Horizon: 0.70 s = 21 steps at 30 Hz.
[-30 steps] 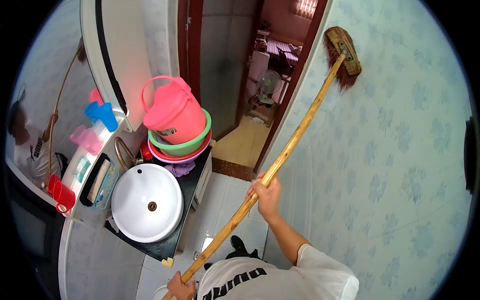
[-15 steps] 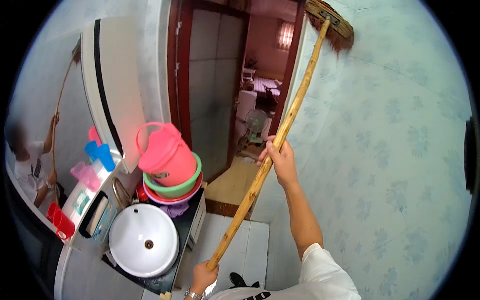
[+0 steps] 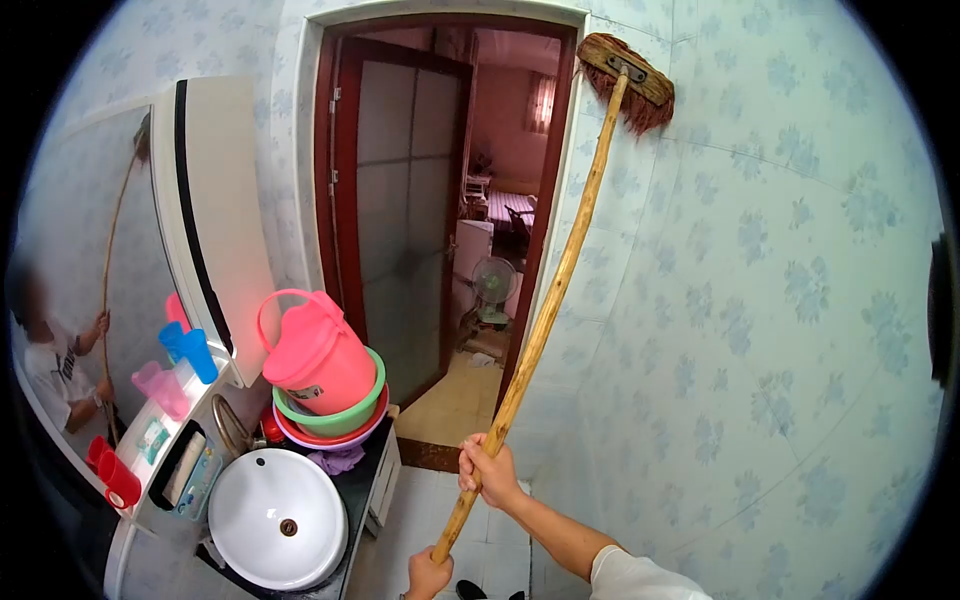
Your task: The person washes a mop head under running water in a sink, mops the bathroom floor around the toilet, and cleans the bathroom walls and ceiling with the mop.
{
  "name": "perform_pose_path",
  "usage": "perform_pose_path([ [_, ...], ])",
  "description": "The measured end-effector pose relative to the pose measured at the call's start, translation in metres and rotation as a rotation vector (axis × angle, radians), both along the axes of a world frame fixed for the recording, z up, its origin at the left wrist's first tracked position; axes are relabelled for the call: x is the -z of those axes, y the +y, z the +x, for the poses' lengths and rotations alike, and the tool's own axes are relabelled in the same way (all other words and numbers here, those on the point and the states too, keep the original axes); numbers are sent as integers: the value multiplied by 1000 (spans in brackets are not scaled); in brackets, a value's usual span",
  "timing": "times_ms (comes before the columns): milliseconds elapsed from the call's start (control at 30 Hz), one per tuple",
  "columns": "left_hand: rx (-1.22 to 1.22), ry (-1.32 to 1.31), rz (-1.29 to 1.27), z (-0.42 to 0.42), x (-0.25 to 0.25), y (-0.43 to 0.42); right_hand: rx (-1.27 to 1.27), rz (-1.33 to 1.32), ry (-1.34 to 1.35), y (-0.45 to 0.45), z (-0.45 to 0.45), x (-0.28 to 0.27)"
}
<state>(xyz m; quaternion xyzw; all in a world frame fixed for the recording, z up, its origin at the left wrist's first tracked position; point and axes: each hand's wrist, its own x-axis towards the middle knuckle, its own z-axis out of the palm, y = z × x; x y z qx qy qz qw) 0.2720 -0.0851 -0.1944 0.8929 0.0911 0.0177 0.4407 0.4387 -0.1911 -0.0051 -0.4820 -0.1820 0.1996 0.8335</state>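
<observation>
A long-handled broom [image 3: 560, 275] with a pale wooden pole slants up from the bottom of the head view. Its head, a wooden block with reddish-brown bristles [image 3: 650, 118], is raised against the tiled wall right of the doorway. My right hand [image 3: 488, 472] is wrapped round the pole on its lower part. Close below, my left hand [image 3: 430, 574] is closed round the pole's bottom end, partly cut off by the frame edge.
To the left, a white round sink [image 3: 277, 520] sits on a dark counter beside stacked basins [image 3: 372, 395] topped by a pink bucket [image 3: 318, 355]. Cups [image 3: 197, 352] stand on a shelf below the mirror [image 3: 90, 260]. A red-framed door [image 3: 400, 210] opens onto another room with a fan [image 3: 493, 280].
My right hand has slid down the pole, nearer to my left hand, and its fingers are now closed round it. The camera view has tilted up a little, showing the whole broom head.
</observation>
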Motion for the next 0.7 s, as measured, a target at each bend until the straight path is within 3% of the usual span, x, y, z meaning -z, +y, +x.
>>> perform_pose_path([
  [67,-271,-287,-32,8,-32,-8,38,-20,-10,2,9,-12],
  [233,-248,-247,34,18,-57,14,97,-52,-156,13,50,-77],
  [300,-258,-208,-2,21,-50,25,100,-29,-218,18,68,-105],
  [400,-310,-242,165,40,-36,29,121,-44,-263,28,88,-140],
  [467,-320,-288,-103,64,-61,25,129,-39,-292,34,100,-160],
  [700,-332,-293,-323,85,-70,6,155,-117,-329,65,108,-175],
])
